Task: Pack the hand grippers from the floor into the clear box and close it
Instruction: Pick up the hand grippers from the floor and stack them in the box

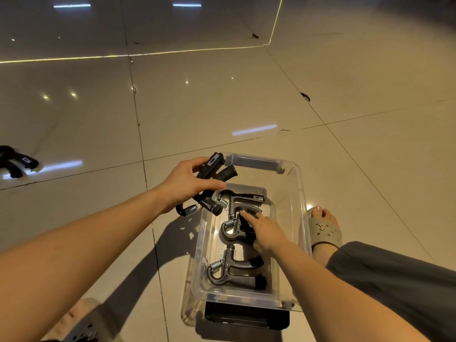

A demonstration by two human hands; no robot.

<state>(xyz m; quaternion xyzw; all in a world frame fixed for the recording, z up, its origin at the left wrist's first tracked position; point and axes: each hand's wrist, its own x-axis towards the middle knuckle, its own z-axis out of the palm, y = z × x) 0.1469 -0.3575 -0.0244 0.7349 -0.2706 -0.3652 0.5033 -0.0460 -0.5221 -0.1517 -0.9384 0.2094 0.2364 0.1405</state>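
A person crouched on a tiled floor (222, 95) packs hand grippers into a clear box (302, 206) set directly beneath the hands. The left hand (187, 183) is curled around a black hand gripper (225, 173), holding it above the box's far left corner. Its spring end hangs below the wrist, outside the left wall, and its two handles point up and away toward the right. The right hand (266, 233) reaches down inside the box, fingertips on the middle gripper (230, 230) of three grey ones already stowed; whether it pinches that gripper or merely steadies it cannot be told. The far gripper (243, 198) lies just beyond those fingertips and the near gripper (234, 270) just behind the wrist, all three with handles running crosswise toward the right wall.

The left hand is the nearer to the open room, judged to lie past the right fingertips at the far end, so the black gripper would probably need turning crosswise to match. More grippers (17, 161) wait well off to the left of the left arm (the job looks roughly half done). No lid is in view.
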